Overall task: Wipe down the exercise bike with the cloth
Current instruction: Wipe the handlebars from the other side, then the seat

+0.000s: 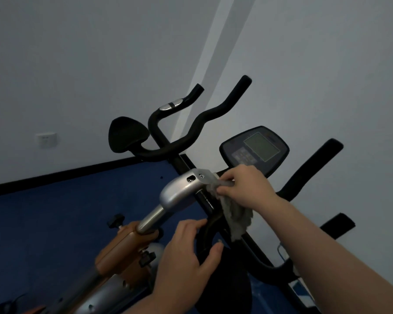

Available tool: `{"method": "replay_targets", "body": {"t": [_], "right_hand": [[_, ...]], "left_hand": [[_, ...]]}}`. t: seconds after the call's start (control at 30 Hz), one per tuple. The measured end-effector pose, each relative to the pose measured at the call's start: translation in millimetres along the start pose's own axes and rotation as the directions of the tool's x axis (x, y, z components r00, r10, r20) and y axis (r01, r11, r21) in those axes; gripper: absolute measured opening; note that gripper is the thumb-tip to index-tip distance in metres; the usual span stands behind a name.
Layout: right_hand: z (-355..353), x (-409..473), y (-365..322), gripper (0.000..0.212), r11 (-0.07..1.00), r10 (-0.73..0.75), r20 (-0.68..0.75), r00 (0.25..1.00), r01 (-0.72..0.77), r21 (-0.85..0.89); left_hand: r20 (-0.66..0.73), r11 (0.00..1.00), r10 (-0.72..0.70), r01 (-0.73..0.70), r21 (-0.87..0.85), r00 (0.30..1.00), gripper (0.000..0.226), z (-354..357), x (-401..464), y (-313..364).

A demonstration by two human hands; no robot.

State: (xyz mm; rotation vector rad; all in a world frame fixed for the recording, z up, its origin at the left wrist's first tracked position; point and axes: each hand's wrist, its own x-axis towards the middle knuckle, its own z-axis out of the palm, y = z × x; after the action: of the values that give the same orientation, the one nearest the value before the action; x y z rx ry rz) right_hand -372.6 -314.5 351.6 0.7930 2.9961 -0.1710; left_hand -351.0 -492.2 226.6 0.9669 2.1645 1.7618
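The exercise bike fills the middle of the view, with a silver stem cover (pixel 179 191), a black console (pixel 255 148) and curved black handlebars (pixel 191 137). My right hand (pixel 245 185) pinches a grey fluffy cloth (pixel 237 217) against the edge of the silver cover, just below the console. The cloth hangs down over the black bar. My left hand (pixel 188 252) grips the lower black handlebar loop (pixel 204 234), with thumb and fingers curled round it.
An orange and silver frame body (pixel 120 248) with black adjustment knobs (pixel 116 220) sits at lower left. Blue floor (pixel 55 211) lies behind it, and grey walls stand beyond with a socket (pixel 46 138). A black handlebar end (pixel 313 168) rises on the right.
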Motion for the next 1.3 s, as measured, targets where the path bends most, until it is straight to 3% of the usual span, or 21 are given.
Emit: {"method": "replay_targets", "body": {"t": [0.1,0.23,0.33,0.43,0.53,0.7,0.87,1.0,1.07,1.2,1.3], "right_hand": [[-0.3,16.1,6.6,0.022,0.986,0.164,-0.062,0.984,-0.166,-0.019],[13.6,40.7,-3.2,0.032,0.936,0.336,0.154,0.929,-0.348,0.058],[23.4,48.5,-22.4,0.057,0.886,0.387,0.216,0.896,-0.427,0.184],[32.3,48.5,-30.7,0.061,0.901,0.305,0.223,0.926,-0.356,0.249],[43.3,41.0,-32.7,0.07,0.908,0.254,0.274,0.928,-0.326,0.262],[37.9,45.4,-31.3,0.078,0.9,0.311,0.215,0.926,-0.359,0.245],[42.8,22.8,-30.4,0.066,0.912,0.142,0.132,0.981,-0.182,0.368],[28.7,32.4,-24.9,0.061,0.913,0.116,0.164,0.98,-0.17,0.372],[29.7,26.0,-23.2,0.059,0.908,0.021,0.153,0.988,-0.082,0.411],[27.9,23.2,-12.0,0.035,0.871,-0.01,0.116,0.993,-0.049,0.488],[25.5,31.1,-7.4,0.023,0.902,-0.038,0.155,0.987,-0.033,0.43]], "left_hand": [[-0.035,0.997,0.079,-0.079,-0.001,0.996,0.03,-18.3,16.6,-1.7],[-0.269,0.987,0.159,-0.154,0.038,0.95,0.019,-38.6,69.4,-2.3],[-0.282,0.979,0.199,-0.18,0.095,0.939,0.023,-33.4,108.6,-2.1],[-0.234,0.983,0.178,-0.161,0.09,0.956,0.027,-20.8,125.2,-8.9],[-0.288,0.983,0.167,-0.135,0.127,0.943,0.026,-11.4,128.6,-19.5],[-0.341,0.976,0.134,-0.064,0.209,0.931,0.029,-4.0,126.4,-22.8],[-0.402,0.977,0.122,-0.04,0.207,0.907,0.031,-2.7,128.7,-29.0],[-0.421,0.972,0.145,-0.05,0.228,0.895,0.036,-1.2,126.2,-26.0],[-0.418,0.969,0.163,-0.064,0.24,0.894,0.039,-2.5,124.4,-25.4],[-0.424,0.965,0.173,-0.066,0.256,0.889,0.039,-1.5,126.1,-22.0],[-0.42,0.965,0.176,-0.071,0.254,0.89,0.04,-2.3,124.5,-22.3]]}}
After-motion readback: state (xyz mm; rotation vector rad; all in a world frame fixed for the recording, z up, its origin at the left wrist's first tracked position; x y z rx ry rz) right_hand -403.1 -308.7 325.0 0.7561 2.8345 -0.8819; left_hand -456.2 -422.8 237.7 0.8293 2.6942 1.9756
